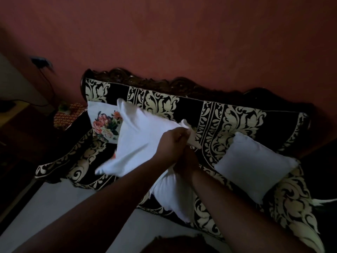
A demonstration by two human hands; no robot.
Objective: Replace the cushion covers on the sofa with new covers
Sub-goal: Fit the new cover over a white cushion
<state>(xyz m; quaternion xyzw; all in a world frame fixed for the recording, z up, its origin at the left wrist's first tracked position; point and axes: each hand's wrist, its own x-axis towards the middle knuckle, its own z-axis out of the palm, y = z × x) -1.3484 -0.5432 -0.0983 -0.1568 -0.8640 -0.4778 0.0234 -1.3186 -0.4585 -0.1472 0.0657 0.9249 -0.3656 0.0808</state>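
Two hands meet at centre: I note the left hand (pixel 171 141) pinching the white cover (pixel 138 139), which trails toward ten o'clock, the right hand (pixel 184 161) gripping the cushion (pixel 175 196) emerging toward six o'clock, both over the sofa (pixel 237 114).

1. The left hand (pixel 169 141) gripped a white cover (pixel 138 141) over the sofa (pixel 228 114).
2. The right hand (pixel 186 161) held the cushion (pixel 175 194) below.
3. A plain cushion (pixel 255 165) lay right; a floral cushion (pixel 104 123) left.
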